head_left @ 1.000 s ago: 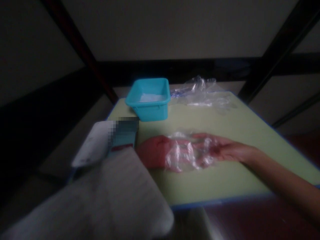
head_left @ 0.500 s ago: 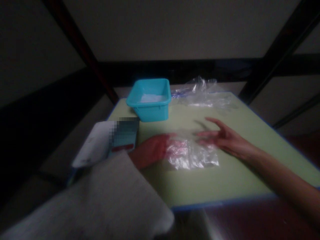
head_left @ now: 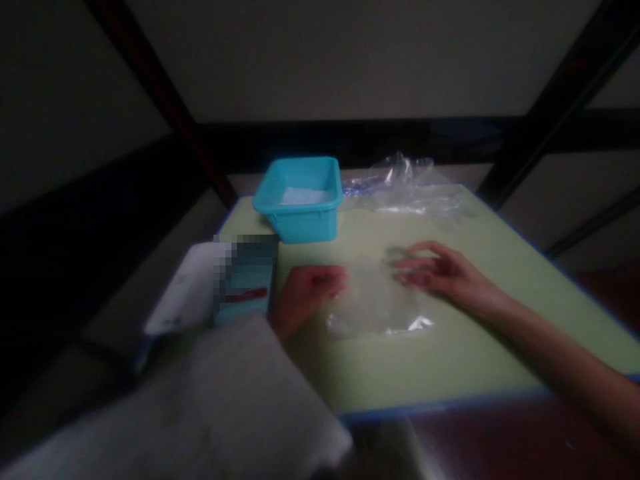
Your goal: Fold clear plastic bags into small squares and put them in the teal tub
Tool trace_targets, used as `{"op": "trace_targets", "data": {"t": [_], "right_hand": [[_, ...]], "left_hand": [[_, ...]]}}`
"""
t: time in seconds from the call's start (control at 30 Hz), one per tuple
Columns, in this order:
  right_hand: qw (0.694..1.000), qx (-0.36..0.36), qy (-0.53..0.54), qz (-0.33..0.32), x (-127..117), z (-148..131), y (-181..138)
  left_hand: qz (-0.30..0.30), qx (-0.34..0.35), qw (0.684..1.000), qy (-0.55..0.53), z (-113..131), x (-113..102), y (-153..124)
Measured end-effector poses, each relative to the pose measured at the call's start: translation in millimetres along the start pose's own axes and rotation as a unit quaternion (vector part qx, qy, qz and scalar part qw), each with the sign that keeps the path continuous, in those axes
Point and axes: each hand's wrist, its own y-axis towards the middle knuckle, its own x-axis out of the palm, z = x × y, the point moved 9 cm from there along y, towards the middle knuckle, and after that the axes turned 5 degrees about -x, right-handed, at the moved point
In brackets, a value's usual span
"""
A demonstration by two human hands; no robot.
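A clear plastic bag (head_left: 375, 307) lies flat on the pale green table (head_left: 450, 360), between my two hands. My left hand (head_left: 307, 290) is at the bag's left edge with its fingers curled in on that edge. A grey sleeve (head_left: 210, 400) covers the left arm. My right hand (head_left: 443, 273) rests at the bag's upper right corner, its bent fingers held together with the tips on the plastic. The dim, blurred picture hides how firm either grip is.
A teal tub (head_left: 300, 217) with something white inside stands at the back of the table. A heap of clear plastic bags (head_left: 410, 190) lies to its right. A white and teal packet (head_left: 220, 283) rests at the left edge. Dark frame bars (head_left: 550, 87) rise behind.
Both hands were inside or under the bag a second ago. They drew apart to its two sides, and the bag now lies flatter on the table.
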Motion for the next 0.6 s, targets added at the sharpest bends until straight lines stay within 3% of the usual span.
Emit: {"op": "trace_targets", "data": {"t": [0.27,0.6], "right_hand": [[0.999,0.004,-0.035,0.04,-12,-2,-3],[0.995,0.007,-0.069,0.065,-16,-5,-4]], "left_hand": [[0.051,-0.002,0.996,0.071,6,-6,-1],[0.093,0.061,0.973,0.204,21,-5,-11]]}}
